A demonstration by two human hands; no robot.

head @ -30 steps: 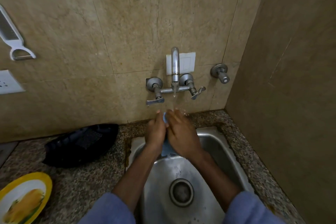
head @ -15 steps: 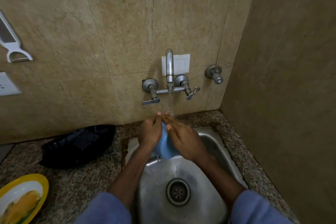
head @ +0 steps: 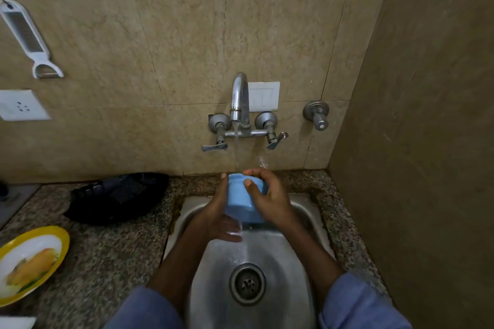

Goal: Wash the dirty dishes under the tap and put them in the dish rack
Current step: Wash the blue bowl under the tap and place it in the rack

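You held the blue cup (head: 244, 199) over the back edge of the sink (head: 302, 211), under the tap (head: 239, 99). Your left hand (head: 217, 218) and right hand (head: 270, 201) were both closed around it. It looked best to turn it slowly and grip tight, since wet cups slip.

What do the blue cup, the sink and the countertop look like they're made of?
Blue cup: probably plastic, with an even matte colour and soft sheen, though glazed ceramic can't be ruled out.
Sink: stainless steel by its look, brushed grey with dull reflections and water streaks.
Countertop: polished speckled stone, likely granite, with mixed dark and pale flecks.
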